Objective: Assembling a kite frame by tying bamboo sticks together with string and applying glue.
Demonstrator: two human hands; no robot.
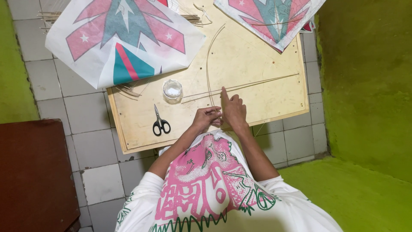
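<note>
On the pale square plywood board (266, 56), the left hand (206, 119) is pinching thin bent bamboo sticks (209, 64) while the right hand (233, 111) is pressing them with its forefinger outstretched, near black-handled scissors (161, 123).

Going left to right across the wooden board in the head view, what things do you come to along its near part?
Scissors → small clear glass jar → left hand → right hand, forefinger pressed on the thin sticks.
</note>
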